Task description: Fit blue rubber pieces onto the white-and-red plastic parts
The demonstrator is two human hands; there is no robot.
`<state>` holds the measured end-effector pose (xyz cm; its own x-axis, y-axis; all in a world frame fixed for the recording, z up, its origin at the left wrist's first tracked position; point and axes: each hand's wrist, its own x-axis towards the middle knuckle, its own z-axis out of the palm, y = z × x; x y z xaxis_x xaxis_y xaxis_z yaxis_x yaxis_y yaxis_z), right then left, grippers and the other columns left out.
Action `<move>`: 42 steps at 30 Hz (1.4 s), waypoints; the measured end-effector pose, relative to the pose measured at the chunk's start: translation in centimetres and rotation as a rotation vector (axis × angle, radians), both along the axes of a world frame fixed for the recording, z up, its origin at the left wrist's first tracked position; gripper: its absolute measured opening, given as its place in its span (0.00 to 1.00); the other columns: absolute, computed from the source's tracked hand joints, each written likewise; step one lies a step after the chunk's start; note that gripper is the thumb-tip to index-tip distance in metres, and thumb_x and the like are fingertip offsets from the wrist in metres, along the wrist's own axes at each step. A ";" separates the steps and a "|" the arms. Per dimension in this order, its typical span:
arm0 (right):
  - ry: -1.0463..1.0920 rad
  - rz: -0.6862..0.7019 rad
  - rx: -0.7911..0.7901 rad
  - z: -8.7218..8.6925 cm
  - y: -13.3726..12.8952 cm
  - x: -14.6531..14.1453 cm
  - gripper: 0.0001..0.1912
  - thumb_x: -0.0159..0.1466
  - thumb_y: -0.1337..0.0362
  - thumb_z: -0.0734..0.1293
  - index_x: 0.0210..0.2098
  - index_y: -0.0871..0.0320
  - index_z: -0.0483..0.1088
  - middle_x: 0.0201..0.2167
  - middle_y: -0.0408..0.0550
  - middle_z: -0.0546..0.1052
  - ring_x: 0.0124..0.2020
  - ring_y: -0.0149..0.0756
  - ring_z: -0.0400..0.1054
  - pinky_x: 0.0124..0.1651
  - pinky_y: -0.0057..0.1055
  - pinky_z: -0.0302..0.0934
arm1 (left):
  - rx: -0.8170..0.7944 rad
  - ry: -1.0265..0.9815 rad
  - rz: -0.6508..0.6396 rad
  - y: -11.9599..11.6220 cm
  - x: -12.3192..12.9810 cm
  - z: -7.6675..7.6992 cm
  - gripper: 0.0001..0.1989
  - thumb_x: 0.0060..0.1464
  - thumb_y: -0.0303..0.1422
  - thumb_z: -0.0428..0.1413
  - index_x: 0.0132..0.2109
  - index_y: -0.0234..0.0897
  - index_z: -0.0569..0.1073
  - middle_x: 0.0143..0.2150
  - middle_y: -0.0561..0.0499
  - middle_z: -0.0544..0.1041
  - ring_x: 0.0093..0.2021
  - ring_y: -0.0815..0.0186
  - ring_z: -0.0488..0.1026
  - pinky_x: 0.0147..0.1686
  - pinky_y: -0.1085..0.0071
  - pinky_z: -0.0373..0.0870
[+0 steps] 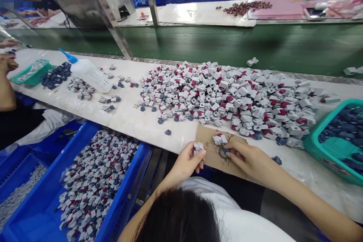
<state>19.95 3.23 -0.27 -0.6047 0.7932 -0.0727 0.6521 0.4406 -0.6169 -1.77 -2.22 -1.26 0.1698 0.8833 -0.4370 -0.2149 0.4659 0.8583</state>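
Closest in, the left hand (187,162) curls its fingers (198,163) narrowly around a small white block (198,146) with a red patch, just off the near edge of the counter (124,136). The right hand (249,160) reaches in from 3 o'clock, its fingertips (231,149) drawn close on a dark blue piece (224,153). That piece lies on a scrap of cardboard (207,136) marked by a golden smear (215,147), and two white blocks (218,140) sit just beside it. Both parts look light, stiff and probably plastic, small enough that a fingertip pinch on their edges seems the surest hold; the smear may make the blue piece tacky. The fingers hide much of both pieces, and I cannot tell where the right thumb sits.

At 8 o'clock, a blue crate (135,183) brims with white, red and blue pieces; at 3 o'clock, a teal basket (309,151) holds blue pieces. A large heap of white blocks (221,98) fills 12 o'clock. A squeeze bottle (90,75) lies at 10 o'clock, near a co-worker's hand (7,64). Beyond a green belt (198,45), brown parts (246,7) lie on another counter.
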 end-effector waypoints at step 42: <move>0.335 0.098 -0.219 6.6 -0.5 -3.2 0.09 0.65 0.60 0.60 0.33 0.58 0.68 0.23 0.43 0.70 0.22 0.27 0.64 0.23 0.21 0.58 | 0.246 0.106 0.101 -0.7 0.5 3.7 0.13 0.45 0.32 0.63 0.40 0.34 0.73 0.37 0.46 0.79 0.38 0.65 0.75 0.38 0.72 0.72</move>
